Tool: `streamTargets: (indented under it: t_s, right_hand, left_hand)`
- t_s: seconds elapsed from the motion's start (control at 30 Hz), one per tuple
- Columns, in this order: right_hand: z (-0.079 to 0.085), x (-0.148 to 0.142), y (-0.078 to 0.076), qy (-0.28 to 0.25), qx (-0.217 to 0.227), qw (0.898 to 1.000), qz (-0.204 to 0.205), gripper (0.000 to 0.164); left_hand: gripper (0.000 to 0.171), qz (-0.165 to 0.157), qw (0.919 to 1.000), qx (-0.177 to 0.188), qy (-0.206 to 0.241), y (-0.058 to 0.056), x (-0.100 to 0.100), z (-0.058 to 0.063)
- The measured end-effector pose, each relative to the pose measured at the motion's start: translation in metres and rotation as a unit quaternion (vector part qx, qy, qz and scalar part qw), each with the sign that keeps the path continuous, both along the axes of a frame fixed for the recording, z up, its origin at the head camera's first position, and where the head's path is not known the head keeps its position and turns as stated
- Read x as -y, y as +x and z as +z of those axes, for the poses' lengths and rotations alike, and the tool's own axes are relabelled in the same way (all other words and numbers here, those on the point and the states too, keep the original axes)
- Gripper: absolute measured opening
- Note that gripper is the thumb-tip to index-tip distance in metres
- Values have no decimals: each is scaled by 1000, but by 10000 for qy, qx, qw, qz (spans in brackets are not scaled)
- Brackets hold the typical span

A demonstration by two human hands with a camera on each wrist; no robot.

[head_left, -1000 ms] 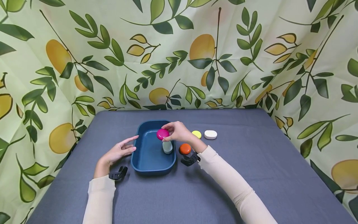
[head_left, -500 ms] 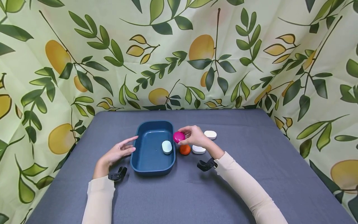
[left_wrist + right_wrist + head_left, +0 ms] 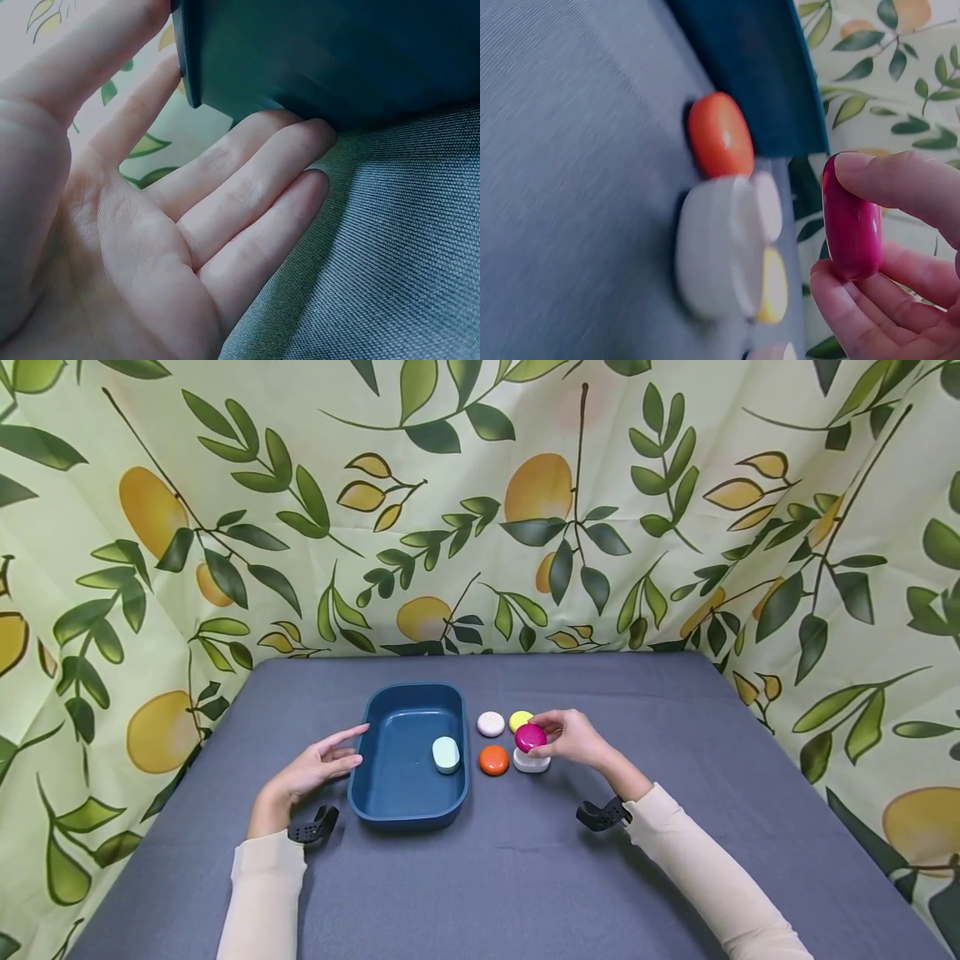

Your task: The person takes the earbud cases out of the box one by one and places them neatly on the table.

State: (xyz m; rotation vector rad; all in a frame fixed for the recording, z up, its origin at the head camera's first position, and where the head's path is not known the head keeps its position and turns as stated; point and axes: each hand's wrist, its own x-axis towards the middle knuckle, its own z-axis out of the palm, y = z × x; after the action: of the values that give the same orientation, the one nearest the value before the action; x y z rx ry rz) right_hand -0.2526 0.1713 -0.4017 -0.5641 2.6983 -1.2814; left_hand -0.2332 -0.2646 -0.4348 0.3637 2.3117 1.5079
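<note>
My right hand pinches a glossy, round magenta soap between thumb and fingers, above a white oval soap. In the right wrist view, the magenta soap stands edge-on in my fingers, apart from the white soap. My left hand rests at the left side of a blue bin, fingers fairly straight. The left wrist view has my left hand's fingertips against the bin's wall. A pale mint oval soap lies inside the bin, toward its right wall.
An orange round soap and a pale pink round one lie right of the bin. A yellow round soap sits behind the white one, partly covered by my right hand. Patterned cloth hangs behind the grey table.
My right hand has carried the magenta soap from over the bin rightward, to above the white oval soap. The pale pink soap is uncovered; the far white oval is hidden. My left hand stays put.
</note>
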Motion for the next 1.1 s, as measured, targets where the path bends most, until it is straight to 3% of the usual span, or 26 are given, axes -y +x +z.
streamTargets:
  t_s: [0.63,1.1]
  right_hand:
    - [-25,-52,3,485,78,9972,-563,51]
    - [-39,-57,6,605,-66,9968,-525,50]
  left_hand:
    - [67,25,10000,44,-20,0,-1,1]
    - [67,19,10000,44,-24,-1,0,0]
